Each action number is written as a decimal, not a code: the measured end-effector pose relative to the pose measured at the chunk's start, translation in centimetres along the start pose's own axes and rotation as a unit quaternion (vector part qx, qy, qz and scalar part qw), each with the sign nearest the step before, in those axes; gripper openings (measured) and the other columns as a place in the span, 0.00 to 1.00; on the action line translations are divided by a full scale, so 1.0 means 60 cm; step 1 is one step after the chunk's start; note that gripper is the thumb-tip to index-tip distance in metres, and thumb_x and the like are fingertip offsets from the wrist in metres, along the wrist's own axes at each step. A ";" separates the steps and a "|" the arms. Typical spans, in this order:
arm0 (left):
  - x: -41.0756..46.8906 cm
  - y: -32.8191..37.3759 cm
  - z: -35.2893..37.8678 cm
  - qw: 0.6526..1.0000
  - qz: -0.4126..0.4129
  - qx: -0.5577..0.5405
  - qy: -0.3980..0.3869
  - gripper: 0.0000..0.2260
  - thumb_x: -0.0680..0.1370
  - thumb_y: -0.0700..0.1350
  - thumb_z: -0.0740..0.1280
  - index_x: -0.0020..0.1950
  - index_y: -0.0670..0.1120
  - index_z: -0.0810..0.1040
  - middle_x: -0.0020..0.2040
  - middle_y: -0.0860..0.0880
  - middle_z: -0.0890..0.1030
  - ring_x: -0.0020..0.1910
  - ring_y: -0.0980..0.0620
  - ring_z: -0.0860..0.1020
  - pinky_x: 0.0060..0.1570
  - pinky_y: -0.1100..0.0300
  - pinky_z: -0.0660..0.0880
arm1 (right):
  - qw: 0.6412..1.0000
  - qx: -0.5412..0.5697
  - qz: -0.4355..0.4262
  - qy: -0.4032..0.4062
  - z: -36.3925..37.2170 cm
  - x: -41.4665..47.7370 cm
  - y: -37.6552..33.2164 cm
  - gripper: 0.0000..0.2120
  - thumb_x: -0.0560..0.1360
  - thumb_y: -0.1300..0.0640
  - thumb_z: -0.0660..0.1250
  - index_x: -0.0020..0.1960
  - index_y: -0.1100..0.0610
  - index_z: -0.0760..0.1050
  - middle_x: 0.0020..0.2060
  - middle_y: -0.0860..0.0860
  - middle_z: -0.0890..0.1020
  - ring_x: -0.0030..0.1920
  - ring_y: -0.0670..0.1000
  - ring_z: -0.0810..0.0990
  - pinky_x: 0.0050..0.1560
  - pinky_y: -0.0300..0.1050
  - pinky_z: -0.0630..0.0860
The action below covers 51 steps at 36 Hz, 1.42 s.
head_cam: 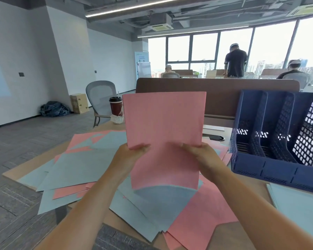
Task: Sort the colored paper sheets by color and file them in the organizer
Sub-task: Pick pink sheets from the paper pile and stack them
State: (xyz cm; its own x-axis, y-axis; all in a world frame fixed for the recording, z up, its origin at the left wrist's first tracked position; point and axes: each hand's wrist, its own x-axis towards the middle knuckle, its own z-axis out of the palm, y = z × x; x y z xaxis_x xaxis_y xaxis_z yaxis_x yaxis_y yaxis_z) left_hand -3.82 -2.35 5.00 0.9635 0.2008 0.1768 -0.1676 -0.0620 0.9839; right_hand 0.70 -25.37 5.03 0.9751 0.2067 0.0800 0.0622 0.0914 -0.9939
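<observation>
Between a person's two hands, a stack of pink paper (164, 120) stands upright over the desk (25, 165). The left hand (132, 152) pinches its left edge and the right hand (204, 156) pinches its right edge, so most of the stack rises above the grip. The paper looks light, thin and floppy, so holding both side edges seems wise. Below the grip lie loose sheets (83, 165), pink and grey-blue. To the right of the grip stands a blue organizer (260, 168).
</observation>
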 end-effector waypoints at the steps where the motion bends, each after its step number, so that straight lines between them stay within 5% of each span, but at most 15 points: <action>1: -0.002 -0.007 0.000 1.000 -0.007 0.009 -0.006 0.09 0.71 0.47 0.77 0.50 0.49 0.85 0.48 0.51 0.86 0.52 0.51 0.84 0.59 0.52 0.77 | 1.000 -0.014 0.009 0.005 -0.003 0.001 0.009 0.10 0.70 0.54 0.77 0.49 0.58 0.86 0.47 0.53 0.87 0.52 0.54 0.85 0.62 0.54 0.78; 8: -0.004 -0.038 -0.001 0.998 -0.034 -0.050 -0.029 0.25 0.62 0.54 0.78 0.56 0.45 0.84 0.53 0.45 0.85 0.53 0.44 0.83 0.62 0.43 0.75 | 0.999 -0.030 0.035 -0.004 -0.015 0.002 0.033 0.18 0.66 0.50 0.80 0.51 0.59 0.85 0.49 0.54 0.87 0.53 0.56 0.85 0.62 0.55 0.78; 15: -0.005 -0.061 -0.006 0.998 -0.036 0.003 -0.058 0.21 0.68 0.48 0.73 0.60 0.45 0.81 0.53 0.48 0.85 0.55 0.48 0.83 0.62 0.47 0.75 | 0.996 -0.068 0.050 0.000 -0.017 -0.005 0.050 0.14 0.69 0.53 0.78 0.51 0.58 0.85 0.47 0.52 0.87 0.53 0.55 0.85 0.59 0.52 0.80; 22: 0.005 -0.059 0.017 0.998 -0.034 -0.036 0.039 0.07 0.74 0.46 0.73 0.52 0.49 0.84 0.50 0.51 0.86 0.53 0.51 0.83 0.59 0.52 0.76 | 0.997 -0.062 0.038 0.019 -0.007 0.001 0.040 0.15 0.69 0.50 0.77 0.51 0.57 0.85 0.47 0.50 0.87 0.50 0.53 0.86 0.57 0.54 0.81; 27: -0.004 -0.072 0.037 0.995 -0.071 -0.045 0.055 0.30 0.58 0.57 0.77 0.58 0.49 0.81 0.50 0.50 0.86 0.52 0.48 0.83 0.58 0.47 0.77 | 0.993 -0.068 0.066 0.073 0.000 0.002 0.060 0.10 0.69 0.55 0.77 0.49 0.55 0.84 0.46 0.52 0.87 0.50 0.57 0.85 0.57 0.57 0.80; 31: -0.002 -0.066 0.033 0.994 -0.065 -0.054 0.067 0.26 0.60 0.55 0.76 0.56 0.48 0.83 0.50 0.49 0.86 0.52 0.47 0.83 0.58 0.46 0.77 | 0.994 -0.058 0.057 0.079 -0.005 0.004 0.061 0.19 0.63 0.50 0.76 0.51 0.57 0.84 0.45 0.52 0.87 0.49 0.56 0.85 0.55 0.55 0.81; 34: -0.006 -0.069 0.035 0.993 -0.082 -0.063 0.048 0.27 0.58 0.57 0.77 0.55 0.49 0.84 0.51 0.50 0.86 0.54 0.48 0.83 0.63 0.44 0.74 | 0.992 -0.074 0.058 0.089 -0.005 0.006 0.069 0.13 0.69 0.55 0.75 0.52 0.57 0.84 0.45 0.53 0.87 0.48 0.56 0.85 0.54 0.53 0.82; 37: -0.015 -0.074 0.040 0.994 -0.100 -0.028 0.039 0.17 0.64 0.54 0.76 0.50 0.51 0.85 0.50 0.51 0.86 0.53 0.48 0.83 0.63 0.45 0.74 | 0.988 -0.091 0.069 0.102 0.003 -0.002 0.077 0.11 0.72 0.58 0.72 0.54 0.59 0.83 0.46 0.54 0.86 0.49 0.56 0.85 0.55 0.53 0.81; 42: -0.023 -0.050 0.043 0.996 -0.018 0.063 0.056 0.17 0.70 0.53 0.73 0.57 0.50 0.82 0.50 0.54 0.85 0.52 0.53 0.82 0.55 0.56 0.75 | 0.989 -0.109 0.054 0.088 0.005 -0.023 0.049 0.07 0.74 0.57 0.69 0.49 0.57 0.83 0.45 0.52 0.87 0.47 0.57 0.85 0.54 0.54 0.82; 45: -0.034 -0.018 0.050 0.994 0.006 0.100 0.049 0.02 0.77 0.46 0.70 0.47 0.53 0.82 0.44 0.57 0.84 0.47 0.54 0.82 0.48 0.58 0.75 | 0.983 -0.143 0.043 0.105 -0.006 -0.044 0.015 0.06 0.75 0.58 0.65 0.46 0.58 0.80 0.40 0.49 0.82 0.40 0.52 0.79 0.42 0.43 0.76; 47: -0.042 0.003 0.060 0.993 0.026 0.114 0.034 0.04 0.76 0.47 0.71 0.42 0.54 0.80 0.41 0.57 0.84 0.43 0.54 0.81 0.45 0.59 0.75 | 0.980 -0.157 0.027 0.120 -0.022 -0.061 -0.008 0.06 0.76 0.58 0.64 0.44 0.54 0.79 0.39 0.46 0.82 0.41 0.50 0.79 0.43 0.42 0.76; 51: -0.058 0.037 0.096 0.995 0.024 0.101 -0.001 0.01 0.74 0.48 0.72 0.44 0.54 0.82 0.44 0.54 0.85 0.45 0.53 0.82 0.49 0.57 0.75 | 0.968 -0.194 -0.003 0.159 -0.068 -0.102 -0.051 0.07 0.76 0.51 0.68 0.52 0.51 0.80 0.47 0.47 0.84 0.47 0.49 0.82 0.47 0.46 0.79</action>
State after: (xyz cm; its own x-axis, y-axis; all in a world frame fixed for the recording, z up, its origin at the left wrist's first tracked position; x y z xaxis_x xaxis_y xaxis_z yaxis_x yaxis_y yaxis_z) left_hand -6.34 -8.84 6.43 0.9559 0.1909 0.2232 -0.1683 -0.2669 0.9489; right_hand -4.60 -30.86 7.26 0.9868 -0.1086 0.1197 0.0832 -0.2932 -0.9524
